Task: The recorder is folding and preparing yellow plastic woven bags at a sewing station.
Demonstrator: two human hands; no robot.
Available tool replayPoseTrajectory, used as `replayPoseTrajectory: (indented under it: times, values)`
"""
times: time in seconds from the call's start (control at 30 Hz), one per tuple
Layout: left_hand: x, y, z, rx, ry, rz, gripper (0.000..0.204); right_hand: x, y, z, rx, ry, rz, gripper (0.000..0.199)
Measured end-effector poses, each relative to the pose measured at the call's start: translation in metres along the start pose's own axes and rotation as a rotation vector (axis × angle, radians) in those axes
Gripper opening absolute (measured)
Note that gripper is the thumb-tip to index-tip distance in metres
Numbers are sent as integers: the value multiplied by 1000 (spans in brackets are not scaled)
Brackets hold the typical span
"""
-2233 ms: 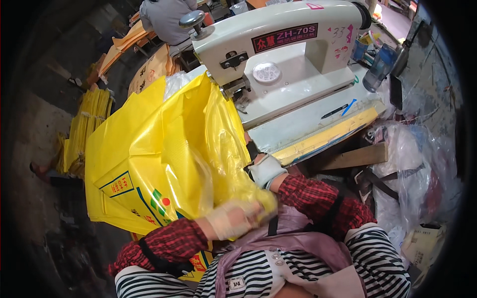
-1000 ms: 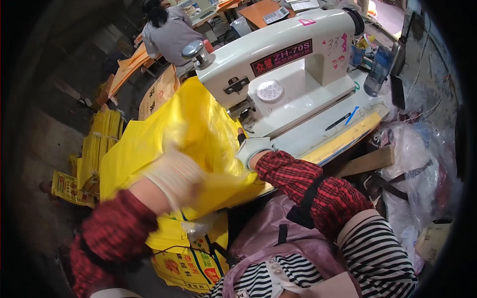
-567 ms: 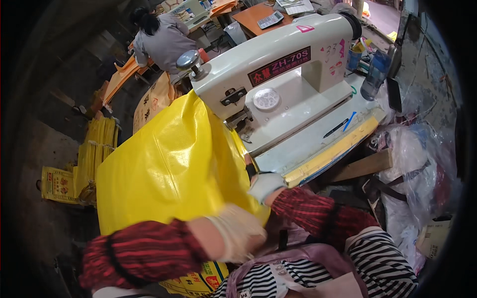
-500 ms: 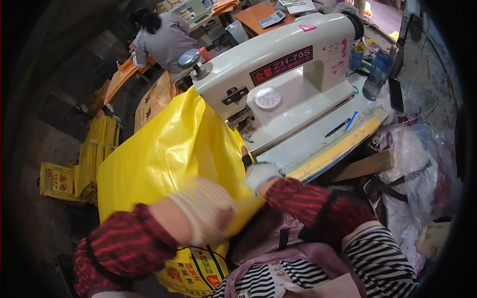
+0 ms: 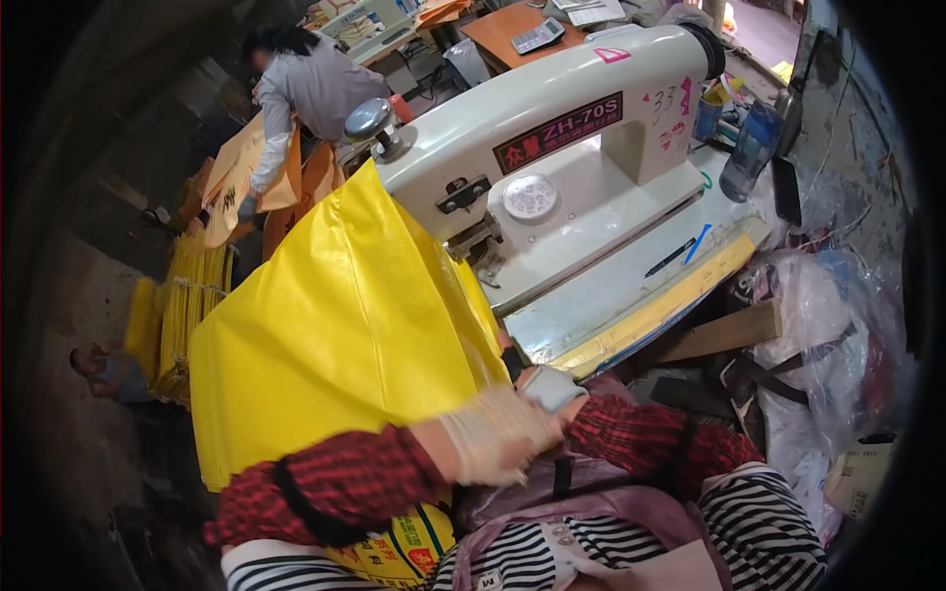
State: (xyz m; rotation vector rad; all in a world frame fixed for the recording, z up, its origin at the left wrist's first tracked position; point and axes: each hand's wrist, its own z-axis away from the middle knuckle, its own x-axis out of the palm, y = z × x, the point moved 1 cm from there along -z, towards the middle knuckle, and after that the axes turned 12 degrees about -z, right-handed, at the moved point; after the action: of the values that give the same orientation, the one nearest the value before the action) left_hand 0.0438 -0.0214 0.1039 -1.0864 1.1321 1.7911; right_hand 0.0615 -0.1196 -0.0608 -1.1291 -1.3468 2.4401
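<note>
A large, glossy yellow woven bag (image 5: 315, 345) spreads in front of me on the left. Its upper edge is at the needle end of a white sewing machine (image 5: 552, 108). My right hand (image 5: 548, 390), in a pale glove, holds the bag's near right edge, just off the table's front corner. Over the bag's lower right corner is my left hand (image 5: 503, 435), in a whitish knitted glove. It is beside my right wrist, and motion smears its fingers.
Bundled yellow bags (image 5: 192, 315) stand at left, beside a dim, unclear figure (image 5: 113, 374). Behind, a person (image 5: 320, 89) handles brown paper bags (image 5: 246, 177). A pen (image 5: 670, 256), water bottle (image 5: 751, 148) and phone (image 5: 785, 189) are at right, near clear plastic wrapping (image 5: 803, 305).
My left hand has swung right, toward my right wrist. My right hand has come slightly nearer to me with the bag's edge. The person behind has turned and lifted a brown bag.
</note>
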Motion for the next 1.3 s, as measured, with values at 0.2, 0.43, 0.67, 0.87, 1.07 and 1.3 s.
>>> replayPoseTrajectory:
  times: [0.2,0.43,0.67,0.87,1.07,1.3]
  values:
    - [-53,-88,52,-324,-544,-660,8,-17,-44,18,212,60,92,77]
    - [-36,17,27,-123,-478,226,23,-33,-34,-46,123,307,126,92]
    - [153,2,11,-930,252,1100,34,-58,-37,-72,203,206,174,76]
    - [139,2,44,-1270,1202,1642,23,-32,-20,-12,-33,268,-385,68]
    - [64,-13,25,-1035,1424,722,20,17,2,18,-312,210,161,32]
    - [126,-52,86,-1046,-81,-319,59,26,35,33,-313,114,14,42]
